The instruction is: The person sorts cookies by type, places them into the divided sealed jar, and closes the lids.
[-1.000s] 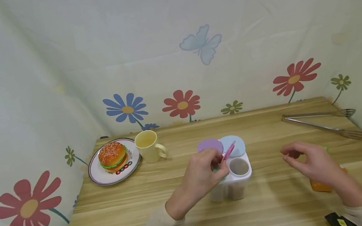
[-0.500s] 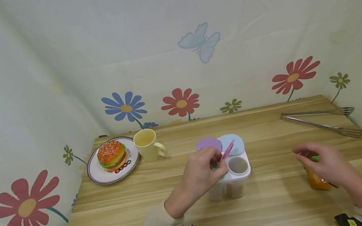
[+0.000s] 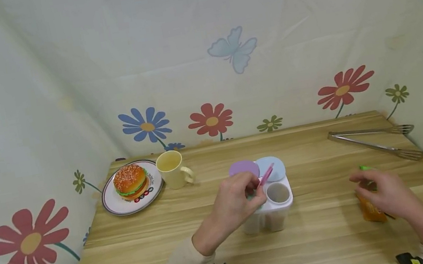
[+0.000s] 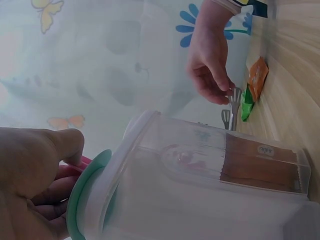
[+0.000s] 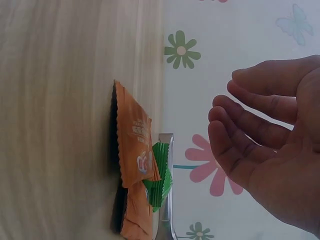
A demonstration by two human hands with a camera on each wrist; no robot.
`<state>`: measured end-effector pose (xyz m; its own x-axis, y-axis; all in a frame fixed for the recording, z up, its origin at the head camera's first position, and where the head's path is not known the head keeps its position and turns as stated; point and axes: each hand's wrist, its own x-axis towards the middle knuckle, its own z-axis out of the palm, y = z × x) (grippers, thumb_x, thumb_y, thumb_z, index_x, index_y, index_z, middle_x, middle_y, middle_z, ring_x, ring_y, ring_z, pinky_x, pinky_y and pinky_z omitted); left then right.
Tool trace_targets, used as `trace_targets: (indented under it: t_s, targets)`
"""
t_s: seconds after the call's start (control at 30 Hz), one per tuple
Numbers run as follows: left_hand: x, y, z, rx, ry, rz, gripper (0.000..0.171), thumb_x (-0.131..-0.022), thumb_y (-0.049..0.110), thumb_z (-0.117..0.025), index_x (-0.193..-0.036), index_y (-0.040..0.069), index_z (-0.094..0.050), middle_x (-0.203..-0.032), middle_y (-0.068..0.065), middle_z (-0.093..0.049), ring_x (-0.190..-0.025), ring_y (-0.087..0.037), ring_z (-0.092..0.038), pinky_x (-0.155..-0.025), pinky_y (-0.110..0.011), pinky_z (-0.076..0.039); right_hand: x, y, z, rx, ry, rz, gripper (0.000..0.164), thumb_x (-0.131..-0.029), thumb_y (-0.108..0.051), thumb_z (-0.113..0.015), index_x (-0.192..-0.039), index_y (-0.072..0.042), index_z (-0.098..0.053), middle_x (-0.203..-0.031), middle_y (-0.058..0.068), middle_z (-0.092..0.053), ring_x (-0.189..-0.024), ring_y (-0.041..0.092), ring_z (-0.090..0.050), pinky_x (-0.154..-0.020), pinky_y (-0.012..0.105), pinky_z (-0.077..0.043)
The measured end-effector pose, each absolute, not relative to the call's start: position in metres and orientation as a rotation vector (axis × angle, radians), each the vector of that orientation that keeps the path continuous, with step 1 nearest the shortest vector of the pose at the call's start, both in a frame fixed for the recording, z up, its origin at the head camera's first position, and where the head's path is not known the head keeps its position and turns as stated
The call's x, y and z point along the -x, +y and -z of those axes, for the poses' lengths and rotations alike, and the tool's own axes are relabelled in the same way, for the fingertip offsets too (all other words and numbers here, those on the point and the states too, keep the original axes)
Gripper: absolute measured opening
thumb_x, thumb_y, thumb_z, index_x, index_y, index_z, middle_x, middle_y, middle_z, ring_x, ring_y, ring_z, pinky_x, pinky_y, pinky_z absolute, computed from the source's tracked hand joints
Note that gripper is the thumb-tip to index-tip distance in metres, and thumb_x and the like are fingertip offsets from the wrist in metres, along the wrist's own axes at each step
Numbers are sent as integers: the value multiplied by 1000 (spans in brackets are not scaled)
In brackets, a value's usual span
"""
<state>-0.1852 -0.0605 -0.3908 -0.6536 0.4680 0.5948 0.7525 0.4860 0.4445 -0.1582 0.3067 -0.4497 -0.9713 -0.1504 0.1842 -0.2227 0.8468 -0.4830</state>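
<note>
Between thumb and fingers, my left hand (image 3: 230, 202) pinches a pink lid (image 3: 267, 175), tilted up over a clear storage box (image 3: 275, 221) with a white top. A purple lid (image 3: 243, 169) and a pale blue lid (image 3: 274, 169) cover its back compartments. The front right compartment is uncovered; a brown packet (image 4: 260, 165) stands inside the box. A green lid (image 4: 80, 200) is partly hidden by my left fingers. My right hand (image 3: 390, 192), fingers loosely bent and holding nothing, hovers over orange packets (image 5: 134, 142) and a green packet (image 5: 159, 182) on the table.
Metal tongs (image 3: 410, 154) lie at the back right, their ends spread. At the back left a plate (image 3: 111, 204) bears a toy-like hamburger (image 3: 131, 180), with a yellow mug (image 3: 174, 176) beside it. A patterned cloth (image 3: 165, 64) hangs behind the wooden table (image 3: 322, 254).
My right hand has moved to the right and slightly towards me, to just above the packets. The left hand stays at the box with the pink lid.
</note>
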Motion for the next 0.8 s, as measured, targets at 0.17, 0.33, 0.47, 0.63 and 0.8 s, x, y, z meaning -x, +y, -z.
trace_targets:
  t_s: [0.17,0.33,0.47,0.63,0.8]
  targets:
    - [186,-60,391,1016,-2347,979,8,-78,6,-70,-83,7,-64,-74,-1,-64,-64,-8,-58,-59,-8,-46,156,312,453,-277,-2899,-748,25,-82,-8,-73,-106,-2,-69,-95,13,-71,-79,25,-66,-65,35,-54]
    - [186,-60,391,1017,-2353,982,8,-78,6,-70,-83,6,-64,-75,-2,-64,-65,-9,-59,-59,-8,-47,154,316,454,-271,-2928,-745,29,-81,-9,-75,-107,0,-69,-94,13,-69,-80,25,-64,-59,27,-50]
    - [186,-60,390,1020,-2355,984,8,-78,6,-70,-84,6,-64,-75,-2,-65,-65,-9,-60,-60,-8,-47,153,320,454,-254,-2985,-757,34,-80,-8,-75,-111,3,-67,-97,16,-68,-85,30,-64,-60,31,-51]
    - [186,-61,390,1019,-2357,974,8,-78,6,-70,-83,6,-64,-75,-2,-65,-64,-9,-59,-59,-8,-46,152,323,457,-232,-3034,-762,35,-81,-8,-74,-113,5,-65,-101,22,-68,-89,36,-65,-67,46,-55]
    - [185,-60,390,1016,-2360,974,9,-78,6,-70,-83,6,-63,-75,-2,-65,-64,-9,-58,-59,-8,-46,152,324,459,-245,-3048,-740,35,-81,-8,-73,-112,6,-65,-99,20,-68,-88,35,-65,-68,46,-55]
